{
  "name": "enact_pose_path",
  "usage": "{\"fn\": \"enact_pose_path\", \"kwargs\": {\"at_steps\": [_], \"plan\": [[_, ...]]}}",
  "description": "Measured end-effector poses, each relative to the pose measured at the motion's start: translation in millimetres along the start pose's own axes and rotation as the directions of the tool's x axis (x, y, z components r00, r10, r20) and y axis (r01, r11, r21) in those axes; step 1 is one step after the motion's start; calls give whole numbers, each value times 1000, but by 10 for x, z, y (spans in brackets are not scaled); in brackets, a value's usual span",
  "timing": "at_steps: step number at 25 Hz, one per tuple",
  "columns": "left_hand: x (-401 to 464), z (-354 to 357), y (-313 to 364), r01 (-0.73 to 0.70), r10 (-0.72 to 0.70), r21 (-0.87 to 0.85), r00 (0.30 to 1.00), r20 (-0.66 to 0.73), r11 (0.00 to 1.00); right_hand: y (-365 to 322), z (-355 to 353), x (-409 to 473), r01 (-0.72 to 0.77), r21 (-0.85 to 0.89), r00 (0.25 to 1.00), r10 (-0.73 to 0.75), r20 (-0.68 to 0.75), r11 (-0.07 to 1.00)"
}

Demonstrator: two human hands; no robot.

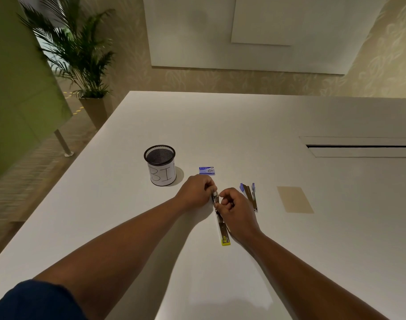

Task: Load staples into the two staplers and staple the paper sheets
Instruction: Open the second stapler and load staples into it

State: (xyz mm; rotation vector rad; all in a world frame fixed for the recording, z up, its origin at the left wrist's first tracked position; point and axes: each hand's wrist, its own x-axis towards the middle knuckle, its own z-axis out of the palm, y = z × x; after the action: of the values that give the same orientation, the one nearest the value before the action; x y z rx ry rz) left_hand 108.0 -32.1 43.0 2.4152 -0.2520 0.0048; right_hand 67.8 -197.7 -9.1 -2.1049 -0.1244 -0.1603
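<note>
A yellow-ended stapler (222, 229) lies opened out flat on the white table (197, 125), its long metal channel running toward me. My left hand (195, 192) pinches its far end. My right hand (234, 209) rests beside the channel, thumb and finger pinched at the same far end; whether staples are between them is too small to tell. A second stapler with blue parts (250, 195) lies open just right of my right hand. The small blue staple box (207, 170) sits behind my hands. White paper sheets (229, 287) lie under my forearms, near the front edge.
A black mesh cup labelled "BIN" (161, 166) stands left of the staple box. A tan paper rectangle (294, 199) lies to the right. A cable slot (359, 146) is cut into the table at far right. A potted palm (82, 61) stands beyond the table's left edge.
</note>
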Motion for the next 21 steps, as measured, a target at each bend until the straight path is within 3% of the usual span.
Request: {"fn": "enact_pose_path", "kwargs": {"at_steps": [7, 13, 15, 21], "plan": [[12, 0, 10, -2, 1, 41, 999, 34, 999, -23, -9, -6, -3, 5, 1000, 3, 3, 1000], [-77, 48, -28, 113, -122, -220, 992, -26, 969, -60, -20, -8, -6, -9, 1000, 6, 3, 1000], [-87, 19, -34, 170, -169, -294, 985, 29, 941, -82, -26, -18, -4, -17, 1000, 4, 2, 1000], [3, -23, 49, 267, -236, -268, 962, 140, 926, -130, -59, -43, 17, -23, 1000, -17, 5, 1000]]}}
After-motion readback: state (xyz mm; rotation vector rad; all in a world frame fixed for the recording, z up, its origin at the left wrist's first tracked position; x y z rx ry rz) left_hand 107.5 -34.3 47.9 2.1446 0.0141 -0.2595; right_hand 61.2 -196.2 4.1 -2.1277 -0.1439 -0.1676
